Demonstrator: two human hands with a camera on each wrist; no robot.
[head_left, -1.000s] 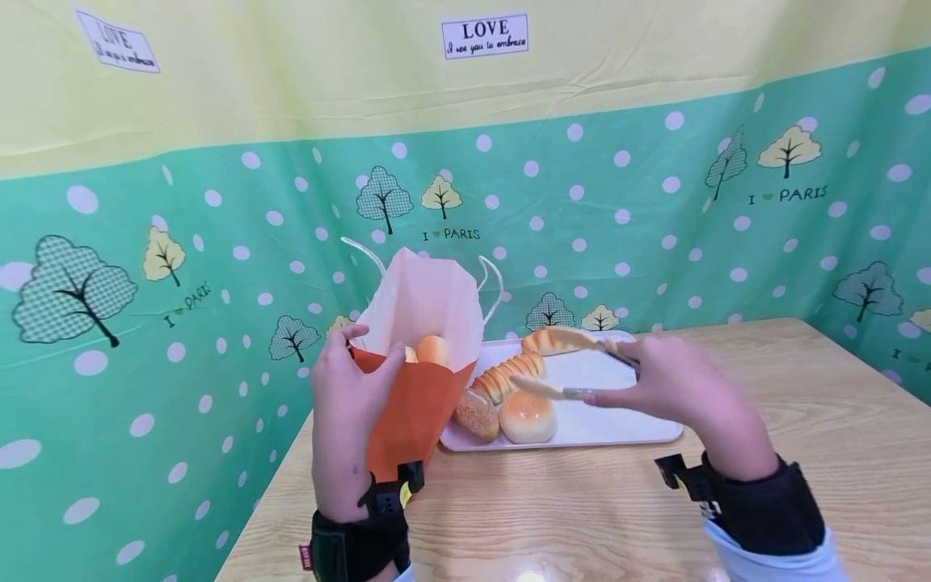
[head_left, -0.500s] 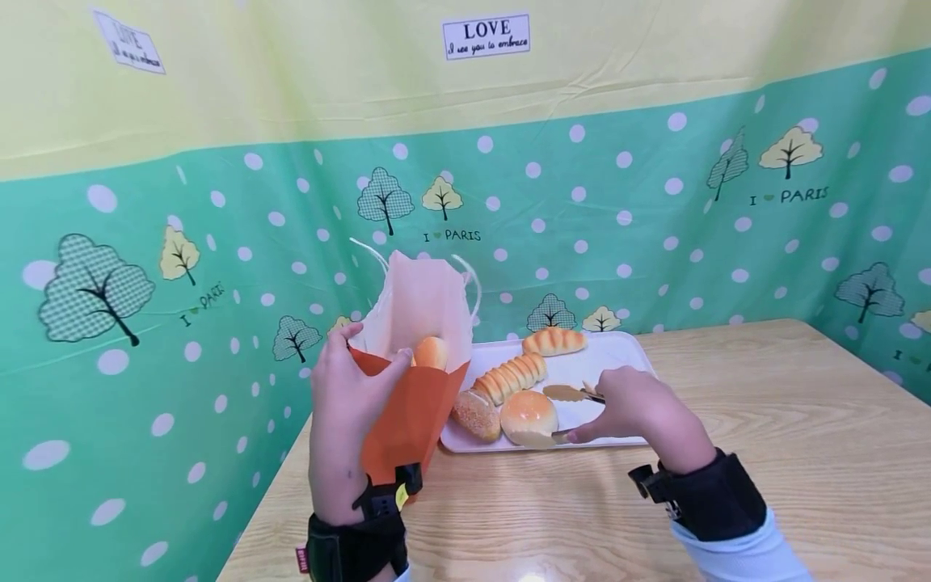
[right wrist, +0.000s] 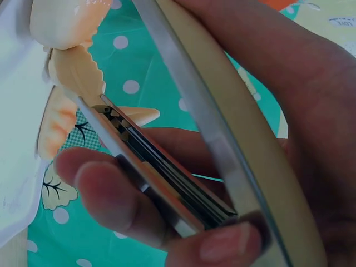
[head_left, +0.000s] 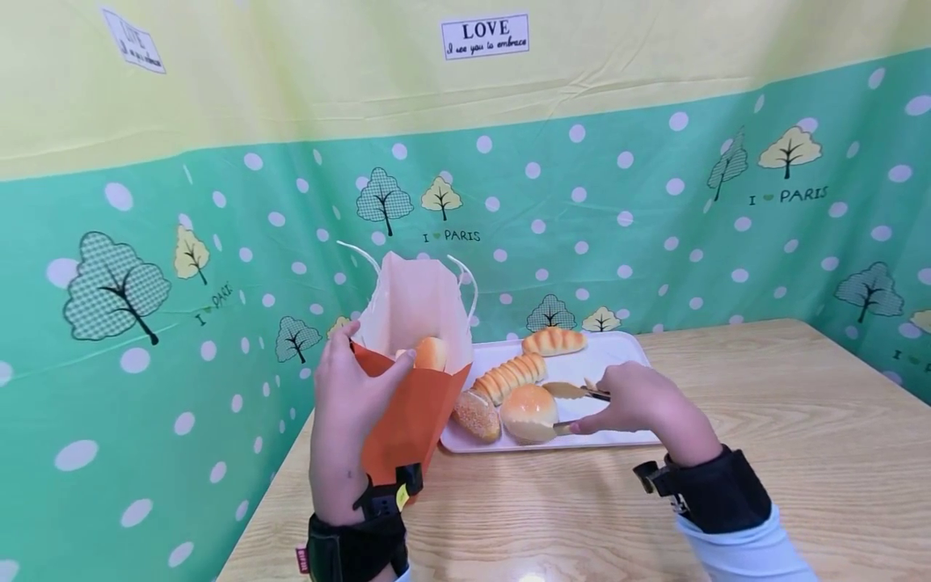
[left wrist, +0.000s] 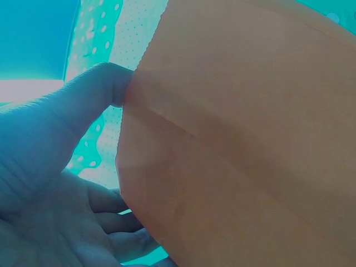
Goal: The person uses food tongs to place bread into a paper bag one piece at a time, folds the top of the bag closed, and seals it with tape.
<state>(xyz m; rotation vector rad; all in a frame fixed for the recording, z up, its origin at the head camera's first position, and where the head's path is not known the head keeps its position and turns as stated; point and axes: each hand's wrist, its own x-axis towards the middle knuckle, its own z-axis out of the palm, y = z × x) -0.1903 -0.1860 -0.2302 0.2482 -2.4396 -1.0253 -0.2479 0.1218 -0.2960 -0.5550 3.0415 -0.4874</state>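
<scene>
In the head view my left hand (head_left: 349,412) grips the rim of an orange paper bag (head_left: 407,424), its mouth spread and tilted toward me. A bun (head_left: 432,353) shows inside, partly covered by the thumb. My left wrist view is mostly filled by the bag's side (left wrist: 239,133), the thumb hooked at its edge. My right hand (head_left: 643,404) holds serving tongs (head_left: 537,432) with pale, scalloped tips. Those tips stand spread on the near and far sides of a glossy round bun (head_left: 527,402) on the white tray (head_left: 611,352). The near tip overlaps the bun's front.
Left of the round bun lies a crumb-coated bread (head_left: 478,415). Behind it are a spiral roll (head_left: 511,377) and a ridged bread (head_left: 554,341) on the tray. A polka-dot curtain (head_left: 618,194) hangs behind the wooden table (head_left: 785,404).
My right hand and the tongs have come down and left from over the tray to either side of the round bun. The bag's top has shifted slightly left, still gripped by my left hand.
</scene>
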